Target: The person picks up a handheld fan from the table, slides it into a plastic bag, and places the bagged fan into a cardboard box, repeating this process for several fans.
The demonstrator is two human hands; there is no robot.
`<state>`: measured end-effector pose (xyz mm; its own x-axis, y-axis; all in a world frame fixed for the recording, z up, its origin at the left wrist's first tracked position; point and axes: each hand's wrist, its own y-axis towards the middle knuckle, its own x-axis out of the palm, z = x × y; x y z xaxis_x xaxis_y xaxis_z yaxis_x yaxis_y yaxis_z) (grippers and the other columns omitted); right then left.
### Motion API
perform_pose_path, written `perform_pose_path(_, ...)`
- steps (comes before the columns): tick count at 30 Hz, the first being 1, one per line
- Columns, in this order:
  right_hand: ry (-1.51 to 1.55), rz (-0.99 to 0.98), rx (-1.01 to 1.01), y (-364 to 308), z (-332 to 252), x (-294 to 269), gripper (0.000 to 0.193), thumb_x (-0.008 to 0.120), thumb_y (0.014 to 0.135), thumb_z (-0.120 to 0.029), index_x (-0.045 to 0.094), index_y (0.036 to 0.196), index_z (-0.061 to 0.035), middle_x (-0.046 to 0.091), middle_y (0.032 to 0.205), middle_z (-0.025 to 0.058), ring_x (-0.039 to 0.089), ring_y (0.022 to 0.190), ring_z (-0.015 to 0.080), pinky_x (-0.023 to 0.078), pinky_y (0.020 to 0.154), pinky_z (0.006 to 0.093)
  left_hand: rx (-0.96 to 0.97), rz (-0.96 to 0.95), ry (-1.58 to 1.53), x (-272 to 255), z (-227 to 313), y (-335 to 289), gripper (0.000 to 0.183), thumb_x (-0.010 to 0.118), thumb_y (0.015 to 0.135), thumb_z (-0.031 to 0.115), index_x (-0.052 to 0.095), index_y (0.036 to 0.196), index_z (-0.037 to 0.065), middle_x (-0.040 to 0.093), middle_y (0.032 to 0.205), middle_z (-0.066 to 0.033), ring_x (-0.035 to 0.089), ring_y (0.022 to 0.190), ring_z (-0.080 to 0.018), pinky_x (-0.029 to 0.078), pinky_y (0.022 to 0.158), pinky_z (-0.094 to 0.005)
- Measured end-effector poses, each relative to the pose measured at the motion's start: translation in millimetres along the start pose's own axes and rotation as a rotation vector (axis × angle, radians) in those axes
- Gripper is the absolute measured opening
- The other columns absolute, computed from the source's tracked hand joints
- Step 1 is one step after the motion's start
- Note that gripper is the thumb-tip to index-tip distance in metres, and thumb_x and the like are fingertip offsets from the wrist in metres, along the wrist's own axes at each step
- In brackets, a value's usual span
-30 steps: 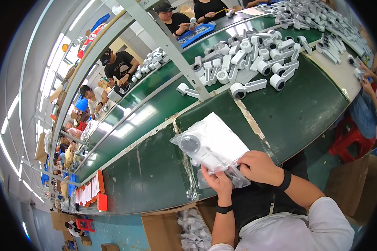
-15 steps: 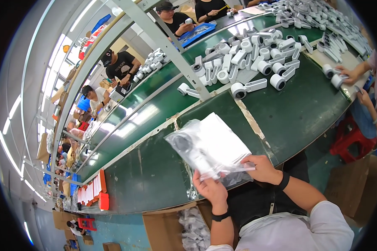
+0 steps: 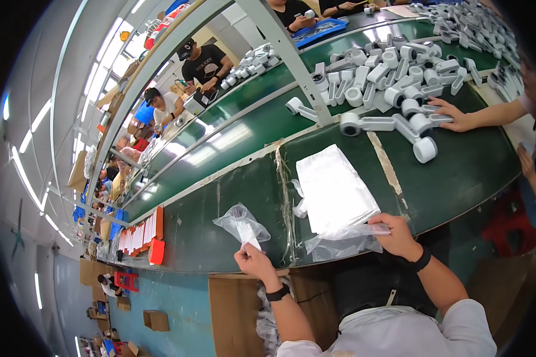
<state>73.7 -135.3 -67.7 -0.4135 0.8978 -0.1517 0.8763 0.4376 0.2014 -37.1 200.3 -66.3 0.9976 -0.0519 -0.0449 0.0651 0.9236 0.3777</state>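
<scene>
Clear, crinkled plastic wraps the bagged part, a pale, narrow piece whose far end is a duller grey, its outline broken up by glossy folds. The stack of thin white sheets lies flat and roughly rectangular, with loose transparent film rumpled along its near edge. Beneath it is the smooth, scuffed green bench. Farther up sits a heap of light grey parts, hard and smooth, many with a round drum-like head on a straight arm.

The left hand reaches forward at the bench's near edge, thumb and fingers closed together on the lower end of the bagged part, which points up and away, left of the stack and well apart from it. The right hand turns inward at the stack's near right corner, thumb and fingers pinched on the film there; whether they also catch a sheet, I cannot tell.

I count one bagged part held up, one stack and two black wristbands, one per wrist; the heap is too tangled to number, and one co-worker's hand touches grey parts beside it
</scene>
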Motion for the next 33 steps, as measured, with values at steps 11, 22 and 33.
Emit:
perform_pose_path(11, -0.024, 0.01, -0.048, 1, -2, -1, 0.026, 0.064, 0.074, 0.002, 0.065, 0.1, -0.001, 0.069, 0.086, 0.0116, 0.066, 0.078, 0.0162, 0.05, 0.07, 0.0274, 0.127, -0.103, 0.324, -15, -38, 18, 0.033, 0.072, 0.084, 0.019, 0.056, 0.104, -0.002, 0.057, 0.112, -0.0141, 0.056, 0.095, -0.0226, 0.048, 0.081, -0.0387)
perform_pose_path(22, 0.021, 0.049, -0.044, 1, -1, 0, 0.023, 0.062, 0.076, 0.0, 0.065, 0.099, -0.0015, 0.065, 0.079, 0.0075, 0.06, 0.073, 0.0103, 0.048, 0.066, 0.0257, 0.081, -0.226, 0.077, -20, -44, 16, 0.026, 0.071, 0.083, 0.005, 0.064, 0.106, -0.004, 0.06, 0.122, -0.0124, 0.061, 0.092, -0.0177, 0.05, 0.078, -0.0288)
perform_pose_path(33, 0.32, 0.064, 0.118, 8, 0, -8, 0.025, 0.053, 0.081, 0.004, 0.064, 0.103, -0.0001, 0.063, 0.077, 0.0027, 0.058, 0.066, 0.0079, 0.046, 0.06, 0.0223, 0.228, -0.203, 0.351, -12, -38, 15, 0.019, 0.068, 0.087, 0.01, 0.065, 0.095, -0.007, 0.058, 0.126, -0.0135, 0.063, 0.082, -0.0182, 0.05, 0.073, -0.0303)
